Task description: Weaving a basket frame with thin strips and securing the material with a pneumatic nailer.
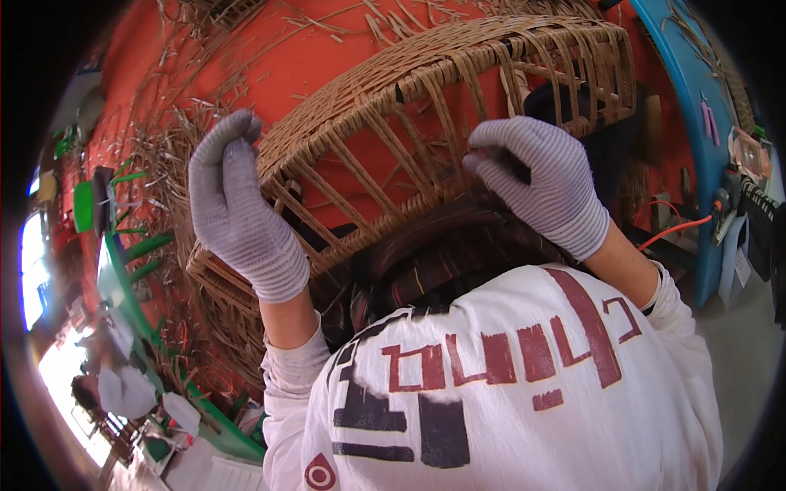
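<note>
A woven wicker basket [360, 90] lies tilted on its side before me, its open-slatted side toward my body. My left hand [241, 204], in a grey-white striped glove, is raised beside the basket's left part. Its fingers bend toward the thumb in a pinch; whether anything thin lies between the tips I cannot make out. My right hand [544, 180], gloved alike, is over the slatted side, right of the middle. Thumb and forefinger come together close to the upright strips there, and what they pinch, if anything, is too small to tell.
Loose cane strips [176, 147] litter the red floor covering [319, 45]. At the right stands a blue table [684, 90] with pink-handled scissors [709, 123] and an orange cord [675, 233]. Green plastic furniture [209, 430] is at lower left. A dark checked cloth [434, 254] covers my lap.
</note>
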{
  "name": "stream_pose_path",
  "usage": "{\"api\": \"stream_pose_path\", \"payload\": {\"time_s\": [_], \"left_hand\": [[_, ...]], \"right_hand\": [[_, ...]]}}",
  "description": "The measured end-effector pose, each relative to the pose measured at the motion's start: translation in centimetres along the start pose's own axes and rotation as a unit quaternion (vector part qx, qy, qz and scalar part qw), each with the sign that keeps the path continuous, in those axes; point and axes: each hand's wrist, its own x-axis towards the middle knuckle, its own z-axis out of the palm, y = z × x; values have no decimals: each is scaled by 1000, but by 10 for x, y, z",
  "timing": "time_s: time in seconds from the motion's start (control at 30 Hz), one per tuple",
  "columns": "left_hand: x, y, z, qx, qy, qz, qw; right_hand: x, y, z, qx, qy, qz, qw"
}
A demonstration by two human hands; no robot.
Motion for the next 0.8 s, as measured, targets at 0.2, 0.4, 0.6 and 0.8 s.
{"api": "stream_pose_path", "payload": {"time_s": [0.2,0.4,0.6,0.8], "left_hand": [[-47,1,-5,188,-165,157,955],[-86,-11,4,335,-260,240,873],[-72,-14,22,360,-250,314,842],[-74,-28,23,300,-242,313,868]], "right_hand": [[-15,11,17,11,-14,38,999],[5,10,6,6,50,-136,989],[27,4,-3,-232,-211,-295,903],[40,7,3,-260,-267,-326,869]]}}
